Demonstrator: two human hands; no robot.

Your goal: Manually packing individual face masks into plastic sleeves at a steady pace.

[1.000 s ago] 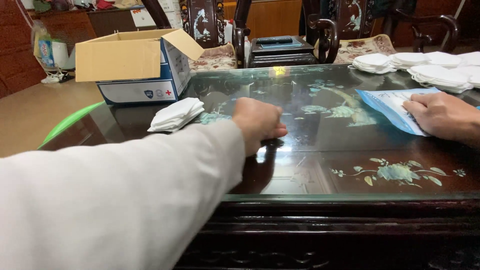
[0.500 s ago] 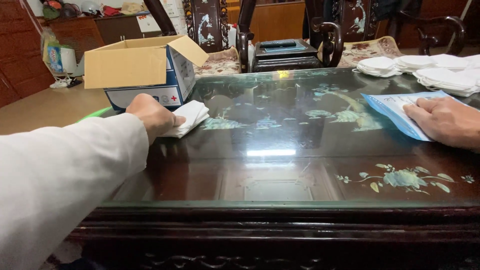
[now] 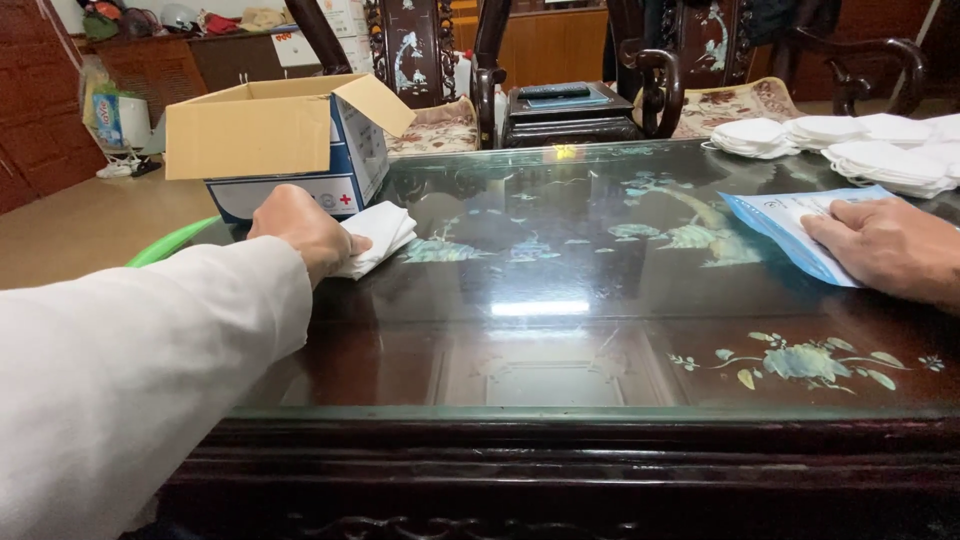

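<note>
My left hand (image 3: 305, 230), in a long white sleeve, rests on a small stack of folded white masks (image 3: 380, 232) at the table's left side, fingers curled over the stack's near edge. My right hand (image 3: 880, 245) lies flat on a light blue plastic packet (image 3: 790, 225) at the right side of the table, pressing it down. Both hands rest on the dark glass-topped table (image 3: 560, 330) with inlaid flower patterns.
An open cardboard box (image 3: 270, 140) stands at the back left, just behind the mask stack. Piles of white masks (image 3: 850, 145) lie at the back right. Carved dark chairs (image 3: 570, 70) stand behind the table. A green object (image 3: 170, 242) pokes out at the left edge.
My left hand has moved from the table's middle leftward to the stack of folded white masks and now covers its edge. My right hand stays on the blue packet.
</note>
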